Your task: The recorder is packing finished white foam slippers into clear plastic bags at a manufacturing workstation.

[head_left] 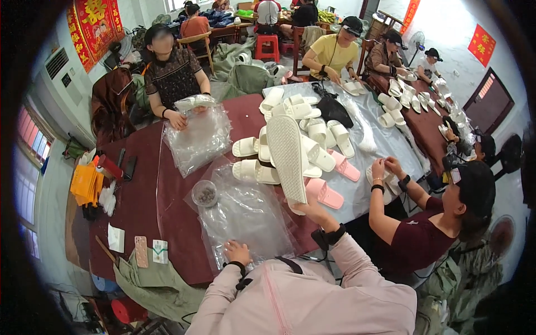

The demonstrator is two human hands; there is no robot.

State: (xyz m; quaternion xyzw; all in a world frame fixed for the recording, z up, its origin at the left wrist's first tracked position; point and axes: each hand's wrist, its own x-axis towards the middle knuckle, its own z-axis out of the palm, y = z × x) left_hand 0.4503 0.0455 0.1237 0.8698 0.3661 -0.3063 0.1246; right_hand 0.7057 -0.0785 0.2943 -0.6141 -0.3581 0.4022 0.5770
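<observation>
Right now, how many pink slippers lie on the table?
2. One pink slipper lies beside the right hand; the other pink slipper lies just beyond it. More may be hidden under the white ones.

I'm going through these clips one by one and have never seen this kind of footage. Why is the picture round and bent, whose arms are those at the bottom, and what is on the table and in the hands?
There is no machine here. The picture comes from a wide fisheye camera worn on a person's head, looking down, so straight edges curve near the rim. The pink sleeves at the lower edge are that person's own arms.

The right hand holds up a white slipper, sole toward the camera. The left hand rests on a stack of clear plastic bags on the dark red table.

Beyond lie a pile of white slippers, two pink slippers and a small round bowl. Other people sit around the table; one across handles more bags.
</observation>
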